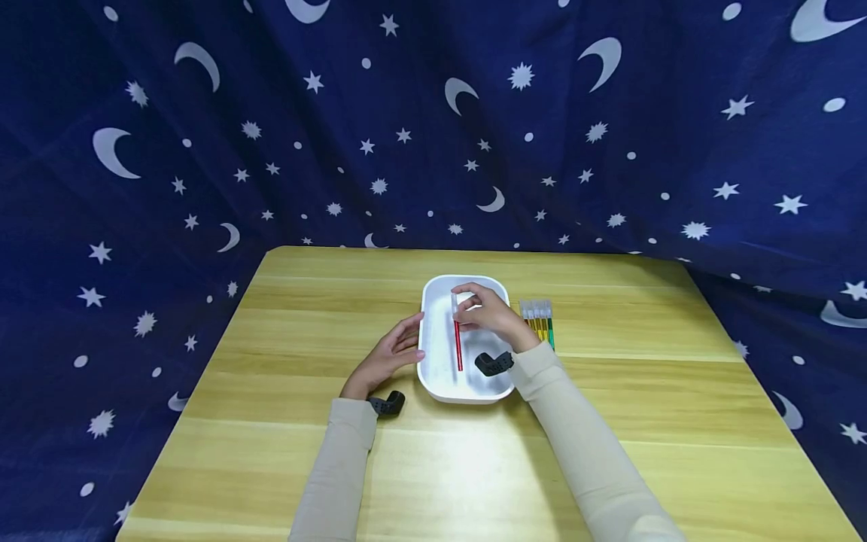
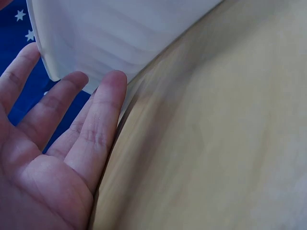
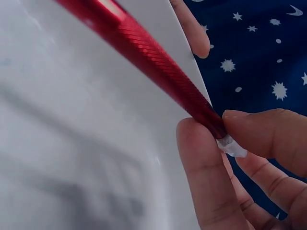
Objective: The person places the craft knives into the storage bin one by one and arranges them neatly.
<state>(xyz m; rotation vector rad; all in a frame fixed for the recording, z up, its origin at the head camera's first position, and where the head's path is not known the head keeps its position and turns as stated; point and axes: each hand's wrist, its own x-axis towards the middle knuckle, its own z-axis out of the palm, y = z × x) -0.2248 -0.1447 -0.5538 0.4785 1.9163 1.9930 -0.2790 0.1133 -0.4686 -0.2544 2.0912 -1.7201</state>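
Observation:
A red craft knife with a knurled metal handle and a clear cap is in my right hand. My thumb and finger pinch it near the capped end, as the right wrist view shows. The handle slants over the inside of a white tray. At the tray's left side is my left hand, its fingers spread and fairly straight. In the left wrist view, its fingertips lie against the tray's outer wall.
Several more craft knives with clear caps and yellow, green or other coloured handles lie side by side just right of the tray. Everything rests on a wooden table. A dark blue curtain with moons and stars surrounds the table's back and sides.

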